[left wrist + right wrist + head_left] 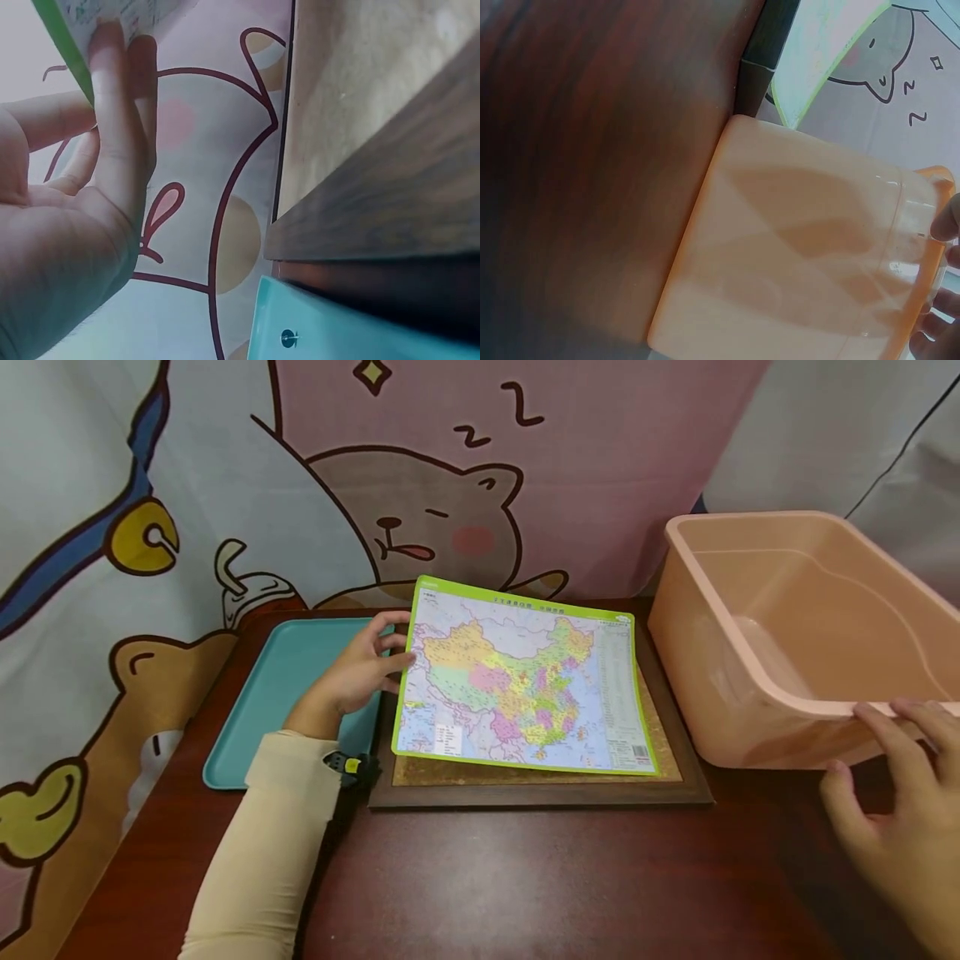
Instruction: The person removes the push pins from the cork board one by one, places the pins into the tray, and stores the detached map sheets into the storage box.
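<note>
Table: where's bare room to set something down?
Table front, between left sleeve and right hand, bordered behind by frame and bin. Tray looks bare too, though the left sleeve hides part. Crowded: the narrow tray-frame gap, the frame's edge beside the bin, and the frame itself, mostly hidden by the map.

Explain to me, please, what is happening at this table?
A person's left hand pinches the left edge of a green-bordered map, which is tilted over a wooden-framed board. The fingers of the right hand touch the near rim of a peach tub. A teal tray lies left of the board, partly covered by the left arm.
</note>
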Demonstrator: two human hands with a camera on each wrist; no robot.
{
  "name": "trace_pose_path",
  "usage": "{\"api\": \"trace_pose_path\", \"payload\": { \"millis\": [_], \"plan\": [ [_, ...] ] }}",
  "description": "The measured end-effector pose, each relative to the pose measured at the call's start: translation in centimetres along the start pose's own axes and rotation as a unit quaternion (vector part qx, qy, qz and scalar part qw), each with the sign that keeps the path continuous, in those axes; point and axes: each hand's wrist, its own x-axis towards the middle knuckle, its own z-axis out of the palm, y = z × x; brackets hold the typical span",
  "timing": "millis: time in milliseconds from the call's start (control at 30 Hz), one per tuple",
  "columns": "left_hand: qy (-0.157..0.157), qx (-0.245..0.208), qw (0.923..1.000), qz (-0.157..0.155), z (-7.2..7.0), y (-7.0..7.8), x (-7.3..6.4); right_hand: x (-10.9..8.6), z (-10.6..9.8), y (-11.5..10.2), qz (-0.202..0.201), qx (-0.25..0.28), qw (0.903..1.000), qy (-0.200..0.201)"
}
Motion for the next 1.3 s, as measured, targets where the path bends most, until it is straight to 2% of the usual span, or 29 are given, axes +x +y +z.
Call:
{"api": "trace_pose_path", "payload": {
  "millis": [267, 533, 733, 900, 1133, 1300],
  "plan": [
    [0.022, -0.011, 0.9997, 0.004, -0.5, 0.3, -0.2, 0.2, 0.2, -0.1, 0.003, 0.010, 0.9999, 0.004],
    [0.028, -0.026, 0.9992, 0.010, -1.1, 0.3, -0.4, 0.3, 0.2, -0.1, 0.012, 0.004, 0.9999, -0.006],
    [0.030, -0.044, 0.9984, 0.021, -1.1, 0.5, -0.4, 0.2, 0.3, -0.1, 0.009, 0.015, 0.9998, 0.012],
    [0.028, -0.072, 0.9965, 0.032, -1.1, 0.5, -0.3, 0.2, 0.4, -0.1, 0.010, 0.018, 0.9996, 0.018],
    [0.022, -0.120, 0.9910, 0.055, -0.9, 0.6, -0.2, 0.1, 0.3, 0.3, -0.006, 0.008, 0.9999, 0.008],
    [0.028, -0.142, 0.9871, 0.068, -0.8, 0.8, -0.3, -0.1, 0.3, 0.7, -0.003, 0.012, 0.9999, 0.005]
  ]
}}
